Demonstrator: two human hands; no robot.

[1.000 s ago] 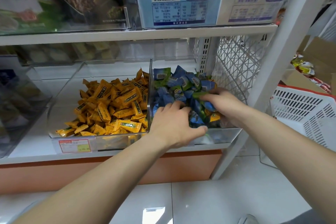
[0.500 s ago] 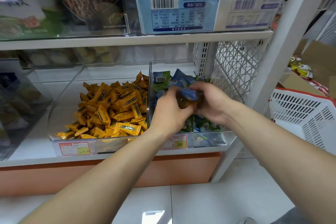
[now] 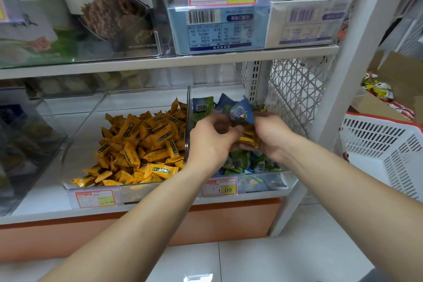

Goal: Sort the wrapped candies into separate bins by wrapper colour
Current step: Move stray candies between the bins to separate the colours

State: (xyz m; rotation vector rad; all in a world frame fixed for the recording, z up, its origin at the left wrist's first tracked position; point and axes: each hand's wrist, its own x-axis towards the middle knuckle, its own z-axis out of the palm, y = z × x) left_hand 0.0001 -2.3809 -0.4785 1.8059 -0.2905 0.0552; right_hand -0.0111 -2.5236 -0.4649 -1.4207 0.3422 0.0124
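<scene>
Two clear bins stand side by side on the lower shelf. The left bin (image 3: 91, 121) holds a heap of yellow wrapped candies (image 3: 142, 146). In the right bin (image 3: 290, 181) lie blue and green wrapped candies (image 3: 247, 163). Above the right bin my left hand (image 3: 212, 142) and my right hand (image 3: 272, 135) meet, together holding a bunch of candies. A blue candy (image 3: 241, 112) sticks up from the bunch and yellow candies (image 3: 248, 138) show between my palms. My fingers are curled round them.
Price tags (image 3: 219, 188) hang on the bin fronts. A white lattice panel (image 3: 295, 91) and a shelf post (image 3: 357, 52) stand right of the bins. A white basket (image 3: 384, 151) sits at the right. The upper shelf (image 3: 160, 64) carries boxes close overhead.
Both hands have lifted out of the right bin with a bunch of candies and come together above it. Yellow candies now show between my palms.
</scene>
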